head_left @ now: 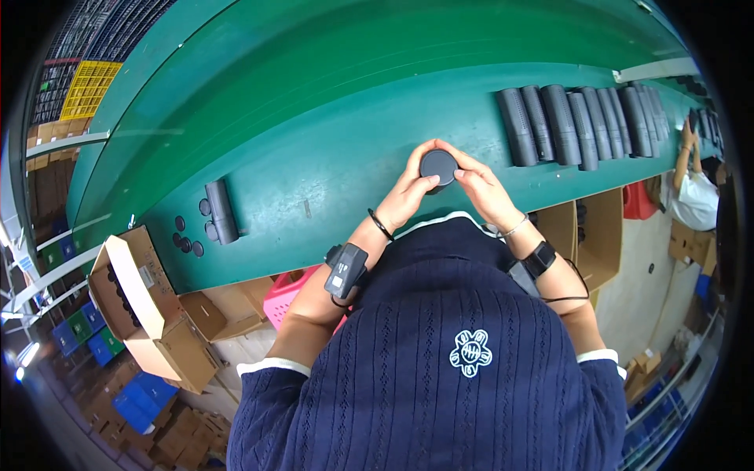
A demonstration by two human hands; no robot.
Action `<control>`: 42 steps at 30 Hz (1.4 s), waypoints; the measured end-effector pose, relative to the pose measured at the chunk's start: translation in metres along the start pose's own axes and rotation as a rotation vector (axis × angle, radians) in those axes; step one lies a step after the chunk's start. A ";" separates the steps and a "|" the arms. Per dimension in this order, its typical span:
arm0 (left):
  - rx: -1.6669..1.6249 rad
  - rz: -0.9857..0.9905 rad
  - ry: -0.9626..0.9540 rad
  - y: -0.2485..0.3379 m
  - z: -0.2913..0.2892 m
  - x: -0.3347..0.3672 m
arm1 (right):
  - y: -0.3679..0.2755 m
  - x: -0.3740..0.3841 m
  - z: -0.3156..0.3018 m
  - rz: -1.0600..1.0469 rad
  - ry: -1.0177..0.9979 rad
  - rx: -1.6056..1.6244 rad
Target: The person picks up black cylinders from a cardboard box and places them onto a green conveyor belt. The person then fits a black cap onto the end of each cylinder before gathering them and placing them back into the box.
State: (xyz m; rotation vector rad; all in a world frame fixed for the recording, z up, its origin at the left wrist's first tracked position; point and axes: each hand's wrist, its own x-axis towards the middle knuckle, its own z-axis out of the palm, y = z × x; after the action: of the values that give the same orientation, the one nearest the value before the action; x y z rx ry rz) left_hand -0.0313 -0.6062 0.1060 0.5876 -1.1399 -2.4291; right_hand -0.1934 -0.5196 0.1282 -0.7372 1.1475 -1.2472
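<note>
Both my hands are wrapped round a black capped tube, seen end-on with its flat round cap facing up. My left hand grips its left side, thumb at the cap's lower edge. On the opposite side my right hand closes round it, its thumb against the cap's right edge. The fingertips of both hands meet beyond the tube, and its lower body is hidden. To the left, another black tube lies on the green bench, with several loose black round caps beside it.
Several black ribbed tubes lie in a row at the bench's right. An open cardboard box holding dark round pieces stands at the left edge. More cardboard boxes sit below the right edge. Another person works at the far right.
</note>
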 end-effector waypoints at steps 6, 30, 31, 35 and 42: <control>0.198 0.032 0.076 -0.011 -0.001 0.003 | -0.015 0.000 0.020 0.063 0.069 0.067; 0.845 0.335 0.049 -0.005 -0.009 0.001 | -0.015 -0.004 0.006 -0.166 -0.065 -0.547; 0.845 0.335 0.044 -0.004 -0.008 0.001 | -0.015 -0.006 0.004 -0.167 -0.060 -0.548; 0.703 0.315 -0.019 -0.003 0.000 0.009 | -0.014 -0.013 -0.007 -0.157 -0.039 -0.554; 0.268 0.103 0.067 0.016 0.021 0.023 | -0.045 -0.027 -0.031 -0.066 0.338 -0.688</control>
State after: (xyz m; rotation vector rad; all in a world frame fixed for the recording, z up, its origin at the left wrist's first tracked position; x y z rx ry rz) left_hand -0.0587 -0.6141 0.1266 0.6676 -1.4420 -2.1702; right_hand -0.2360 -0.4984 0.1665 -1.0977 1.8857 -1.0467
